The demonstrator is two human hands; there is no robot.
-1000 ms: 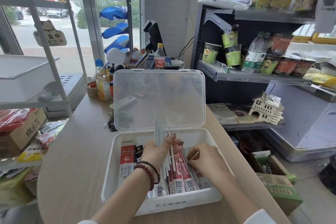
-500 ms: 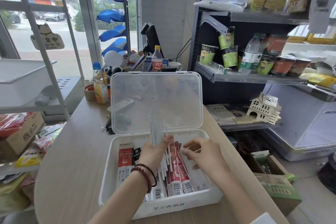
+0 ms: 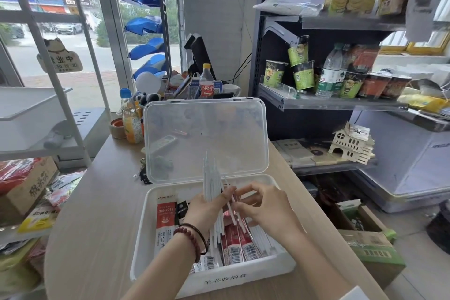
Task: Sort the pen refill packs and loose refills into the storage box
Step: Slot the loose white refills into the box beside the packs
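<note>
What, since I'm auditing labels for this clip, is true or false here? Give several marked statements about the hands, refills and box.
1. The storage box has its lid standing open. True.
2. The left hand grips a bundle of loose refills. True.
3. The right hand rests flat on the table. False: it is over the storage box, pinching a single refill.
4. The storage box is empty. False: red refill packs lie inside.
</note>
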